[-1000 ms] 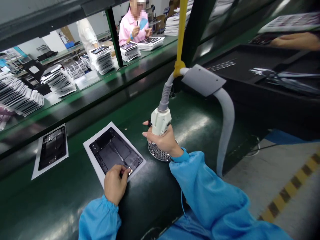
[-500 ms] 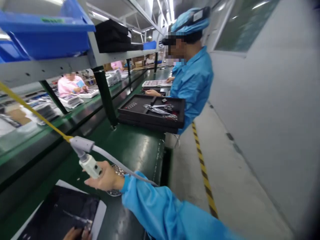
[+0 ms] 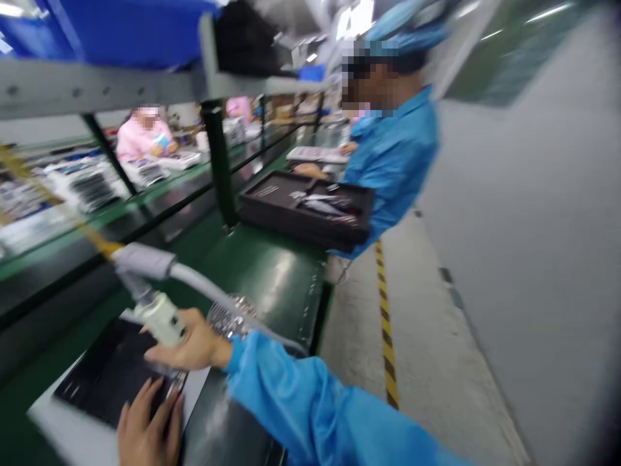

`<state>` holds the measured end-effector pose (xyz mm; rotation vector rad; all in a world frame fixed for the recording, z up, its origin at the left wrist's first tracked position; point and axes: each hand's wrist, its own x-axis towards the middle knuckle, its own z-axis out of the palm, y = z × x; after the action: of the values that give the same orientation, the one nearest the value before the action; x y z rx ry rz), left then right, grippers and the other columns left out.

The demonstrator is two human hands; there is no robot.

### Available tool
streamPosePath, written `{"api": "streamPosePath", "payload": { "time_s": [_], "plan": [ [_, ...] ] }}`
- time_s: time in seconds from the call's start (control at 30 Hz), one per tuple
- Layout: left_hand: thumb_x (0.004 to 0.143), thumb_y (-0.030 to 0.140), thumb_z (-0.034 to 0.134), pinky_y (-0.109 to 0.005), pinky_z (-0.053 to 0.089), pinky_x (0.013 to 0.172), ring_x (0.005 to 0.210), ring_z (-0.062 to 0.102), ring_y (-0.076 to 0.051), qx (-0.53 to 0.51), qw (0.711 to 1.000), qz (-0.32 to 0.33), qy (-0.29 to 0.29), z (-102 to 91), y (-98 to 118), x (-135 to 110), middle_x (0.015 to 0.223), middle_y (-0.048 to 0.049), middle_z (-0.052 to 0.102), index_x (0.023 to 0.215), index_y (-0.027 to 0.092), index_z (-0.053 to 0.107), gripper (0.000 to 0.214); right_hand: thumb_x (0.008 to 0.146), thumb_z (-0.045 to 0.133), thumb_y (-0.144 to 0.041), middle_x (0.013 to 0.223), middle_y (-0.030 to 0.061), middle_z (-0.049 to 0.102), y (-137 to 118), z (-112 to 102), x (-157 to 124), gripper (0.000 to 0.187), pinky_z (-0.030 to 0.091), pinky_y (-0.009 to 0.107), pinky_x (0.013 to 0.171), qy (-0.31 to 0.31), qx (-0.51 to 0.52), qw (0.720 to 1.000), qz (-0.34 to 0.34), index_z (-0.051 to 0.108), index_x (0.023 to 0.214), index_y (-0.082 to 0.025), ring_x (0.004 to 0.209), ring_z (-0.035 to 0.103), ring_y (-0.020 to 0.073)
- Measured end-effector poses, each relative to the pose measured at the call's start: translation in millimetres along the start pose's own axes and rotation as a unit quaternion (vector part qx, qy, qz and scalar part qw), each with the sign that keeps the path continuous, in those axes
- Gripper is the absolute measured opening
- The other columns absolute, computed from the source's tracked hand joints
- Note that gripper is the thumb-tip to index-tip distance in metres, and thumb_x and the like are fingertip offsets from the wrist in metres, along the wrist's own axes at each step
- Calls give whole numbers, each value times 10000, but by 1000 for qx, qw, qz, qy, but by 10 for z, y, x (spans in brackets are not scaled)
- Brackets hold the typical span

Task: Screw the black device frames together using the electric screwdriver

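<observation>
My right hand is wrapped round a white electric screwdriver, which hangs from a yellow cord and has a grey cable. Its lower end is hidden behind my fingers, above a black panel. That panel lies on a white sheet. My left hand rests on the panel's near right part with fingers stretched out and apart. Fingertips touch or lie close beside a small shiny metal piece, blurred. Behind my right wrist stands a round dish of small metal parts.
Black trays with white strips and small parts sit farther along the green bench. A co-worker in blue stands beyond them. Overhead, a shelf carries blue bins. A person in pink is across the line.
The view has shifted, with more of my left hand showing on the panel. My right hand has brought the screwdriver down and over the panel, closer to my left hand.
</observation>
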<state>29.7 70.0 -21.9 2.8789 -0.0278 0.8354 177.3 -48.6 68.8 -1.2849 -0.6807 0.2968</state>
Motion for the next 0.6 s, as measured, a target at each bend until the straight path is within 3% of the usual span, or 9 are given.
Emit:
{"api": "streamPosePath", "payload": {
  "time_s": [0.13,0.33,0.6],
  "plan": [
    [947,265,485,-609,410,983,1176,536,-313,19,999,-39,-25,-148,267,39,1188,-131,612,1023,203,707,243,674,732,-337,592,-28,548,-33,-20,-143,380,424,209,506,-17,59,998,32,660,969,-110,513,479,93],
    [941,258,518,-605,334,1056,1239,483,-299,6,993,-96,-66,-237,403,61,1231,-116,581,1046,209,690,208,689,715,-306,555,-38,546,14,106,-186,309,492,251,605,-15,71,997,28,635,928,-127,490,508,97],
    [942,241,508,-595,309,1082,1256,470,-292,-7,991,-108,-75,-264,418,59,1285,-126,552,1066,212,691,223,693,697,-338,569,-29,539,168,203,-234,347,431,220,478,-43,33,997,48,637,964,-130,481,486,100]
  ]
}}
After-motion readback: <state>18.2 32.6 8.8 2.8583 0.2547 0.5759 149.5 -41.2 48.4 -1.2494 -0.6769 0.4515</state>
